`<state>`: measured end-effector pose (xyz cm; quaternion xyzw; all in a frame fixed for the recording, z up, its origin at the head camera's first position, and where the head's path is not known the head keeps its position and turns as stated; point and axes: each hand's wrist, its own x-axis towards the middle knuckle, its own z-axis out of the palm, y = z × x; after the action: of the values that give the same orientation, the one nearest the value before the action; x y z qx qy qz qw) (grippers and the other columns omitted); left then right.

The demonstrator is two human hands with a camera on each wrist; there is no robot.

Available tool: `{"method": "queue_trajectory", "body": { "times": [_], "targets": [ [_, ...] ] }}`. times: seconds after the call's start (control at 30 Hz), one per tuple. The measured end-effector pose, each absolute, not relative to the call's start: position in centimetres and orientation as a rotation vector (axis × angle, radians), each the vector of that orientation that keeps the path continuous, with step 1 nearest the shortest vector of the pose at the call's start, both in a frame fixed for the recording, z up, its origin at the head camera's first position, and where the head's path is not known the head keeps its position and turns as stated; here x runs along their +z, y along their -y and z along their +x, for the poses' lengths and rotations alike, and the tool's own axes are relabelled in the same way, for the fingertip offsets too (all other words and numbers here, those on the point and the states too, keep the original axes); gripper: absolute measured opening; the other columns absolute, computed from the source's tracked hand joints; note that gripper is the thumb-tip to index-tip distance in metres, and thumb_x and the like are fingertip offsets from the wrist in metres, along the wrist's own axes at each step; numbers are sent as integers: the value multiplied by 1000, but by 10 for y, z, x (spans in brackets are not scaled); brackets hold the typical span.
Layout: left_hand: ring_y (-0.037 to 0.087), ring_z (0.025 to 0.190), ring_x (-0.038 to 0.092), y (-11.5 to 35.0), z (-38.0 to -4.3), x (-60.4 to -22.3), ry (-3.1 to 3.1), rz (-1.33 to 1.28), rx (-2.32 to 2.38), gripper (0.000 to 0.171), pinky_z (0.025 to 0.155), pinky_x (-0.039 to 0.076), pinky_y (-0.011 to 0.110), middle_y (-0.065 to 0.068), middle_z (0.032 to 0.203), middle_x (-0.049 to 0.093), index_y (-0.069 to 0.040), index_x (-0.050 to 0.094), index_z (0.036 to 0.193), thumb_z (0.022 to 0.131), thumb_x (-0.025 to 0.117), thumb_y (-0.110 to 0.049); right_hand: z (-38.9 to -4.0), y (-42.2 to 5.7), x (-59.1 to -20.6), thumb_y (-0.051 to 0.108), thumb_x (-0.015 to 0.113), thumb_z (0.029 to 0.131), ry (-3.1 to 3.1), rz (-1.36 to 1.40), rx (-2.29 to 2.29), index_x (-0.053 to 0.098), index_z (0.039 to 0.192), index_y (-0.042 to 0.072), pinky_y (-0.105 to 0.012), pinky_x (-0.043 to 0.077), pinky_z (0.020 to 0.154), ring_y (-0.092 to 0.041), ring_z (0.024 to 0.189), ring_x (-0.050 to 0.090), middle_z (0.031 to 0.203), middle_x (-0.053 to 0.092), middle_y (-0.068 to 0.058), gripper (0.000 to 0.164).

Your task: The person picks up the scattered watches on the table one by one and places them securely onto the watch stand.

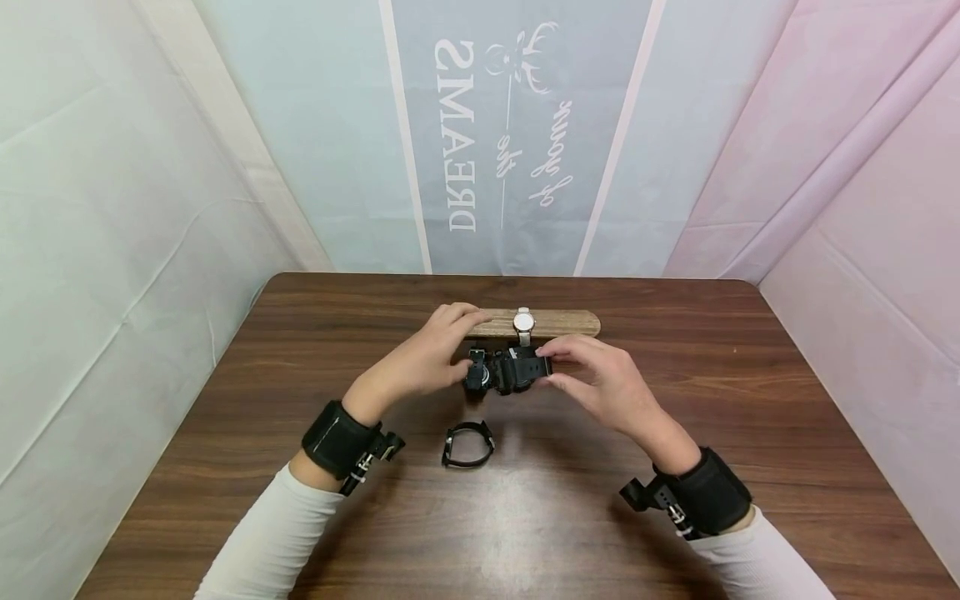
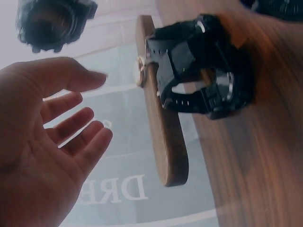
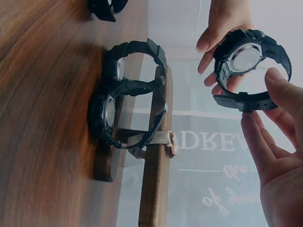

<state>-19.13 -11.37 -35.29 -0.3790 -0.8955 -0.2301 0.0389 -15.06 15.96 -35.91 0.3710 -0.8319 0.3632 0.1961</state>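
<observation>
My right hand (image 1: 607, 375) pinches the strap of a black sports watch (image 3: 246, 57) between thumb and fingers. In the right wrist view the watch is raised, its shiny case back showing and its strap forming a loop. My left hand (image 2: 52, 137) has relaxed, spread fingers and nothing between them. It is beside the raised watch, partly behind it in the right wrist view. Below the hands, two more black watches (image 3: 110, 113) stand side by side against a wooden watch stand (image 1: 562, 322). A watch with a pale strap and white dial (image 1: 523, 322) is wrapped around the stand's bar.
Another black watch (image 1: 468, 465) lies on its side on the brown wooden table (image 1: 525, 517), nearer to me. A printed curtain (image 1: 510, 250) hangs behind the table's far edge. White fabric walls (image 1: 150, 333) flank both sides.
</observation>
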Motion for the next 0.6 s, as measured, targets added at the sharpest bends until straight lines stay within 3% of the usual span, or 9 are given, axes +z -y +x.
{"method": "queue_trajectory", "body": {
  "times": [0.2,0.33,0.6],
  "targets": [
    [14,127,30,111,-184,-358,2707,-1238,-869,73,104,34,35,5,137,37,-16,35,139,76,71,-21,-148,-157,-360,8,74,75,2341,952,1323,64,107,15,-27,53,79,-11,94,62,106,63,-1,35],
    [13,120,40,107,-182,-362,2640,-1265,-1125,75,98,41,36,6,132,42,-17,36,138,74,75,-26,-149,-156,-363,2,73,74,2314,901,1449,63,105,13,-29,53,79,-13,94,63,105,62,-2,34],
    [25,101,55,95,-166,-343,2463,-1282,-1469,62,84,52,41,13,117,51,0,48,122,70,79,-9,-149,-152,-368,-3,70,75,2272,859,1663,61,105,9,-28,54,78,-20,93,64,103,62,-7,34]
  ]
}}
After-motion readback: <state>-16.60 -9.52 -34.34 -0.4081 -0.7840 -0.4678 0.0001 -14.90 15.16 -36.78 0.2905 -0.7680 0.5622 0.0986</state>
